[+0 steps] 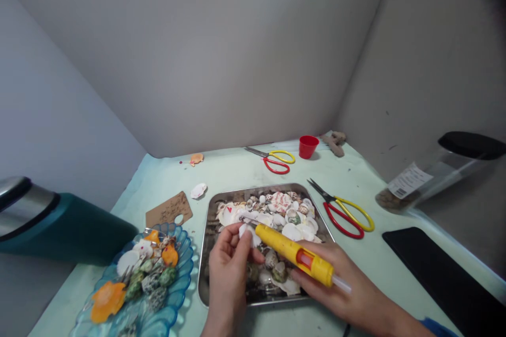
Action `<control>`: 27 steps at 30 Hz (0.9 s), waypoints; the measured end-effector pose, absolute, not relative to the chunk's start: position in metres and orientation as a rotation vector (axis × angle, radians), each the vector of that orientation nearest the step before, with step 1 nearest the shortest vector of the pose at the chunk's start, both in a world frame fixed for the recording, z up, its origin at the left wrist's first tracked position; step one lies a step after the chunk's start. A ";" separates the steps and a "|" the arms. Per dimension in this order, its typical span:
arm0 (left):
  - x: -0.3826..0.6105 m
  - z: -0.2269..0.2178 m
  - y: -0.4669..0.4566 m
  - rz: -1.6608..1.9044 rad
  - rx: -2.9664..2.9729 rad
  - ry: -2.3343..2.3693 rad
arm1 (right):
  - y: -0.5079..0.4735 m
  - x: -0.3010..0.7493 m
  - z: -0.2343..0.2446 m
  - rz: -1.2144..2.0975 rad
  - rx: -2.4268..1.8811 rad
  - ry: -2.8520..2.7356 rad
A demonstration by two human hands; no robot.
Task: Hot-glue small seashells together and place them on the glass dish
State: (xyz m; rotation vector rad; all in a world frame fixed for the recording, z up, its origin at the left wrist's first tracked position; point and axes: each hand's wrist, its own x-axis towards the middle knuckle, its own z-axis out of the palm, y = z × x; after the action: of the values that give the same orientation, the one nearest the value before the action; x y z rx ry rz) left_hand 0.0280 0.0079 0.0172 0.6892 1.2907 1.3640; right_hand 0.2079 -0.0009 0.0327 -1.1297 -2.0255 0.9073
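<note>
My left hand (pixel 229 263) pinches a small white shell (pixel 244 231) over the front left of a metal tray (pixel 205 253) full of mixed shells. My right hand (pixel 340 279) grips a yellow glue gun (pixel 294 254), its metal tip pointing left and touching or nearly touching the held shell. Both hands hover over the tray's near half.
A blue glass dish (pixel 179 281) of coloured shells sits at front left beside a teal flask (pixel 59 226). Two red-and-yellow scissors (pixel 346 214) (pixel 276 159), a red cup (pixel 308 146), a brown card (pixel 169 209), loose shells, a tilted jar (pixel 427 179) and a black slab (pixel 438 268) surround the tray.
</note>
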 end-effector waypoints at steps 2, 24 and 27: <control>0.028 0.017 0.008 1.383 0.672 1.291 | -0.001 0.208 0.033 0.896 -1.134 -2.023; 0.027 0.014 0.009 1.453 0.524 1.252 | -0.002 0.210 0.016 0.876 -1.187 -1.999; 0.027 0.015 0.009 1.457 0.518 1.236 | -0.003 0.211 0.016 0.872 -1.188 -1.994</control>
State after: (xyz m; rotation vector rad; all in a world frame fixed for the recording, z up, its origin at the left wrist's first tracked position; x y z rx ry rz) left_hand 0.0268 0.0093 0.0150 0.5175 1.2364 1.4566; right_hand 0.2106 -0.0028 0.0158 -1.1882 -1.9944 0.8719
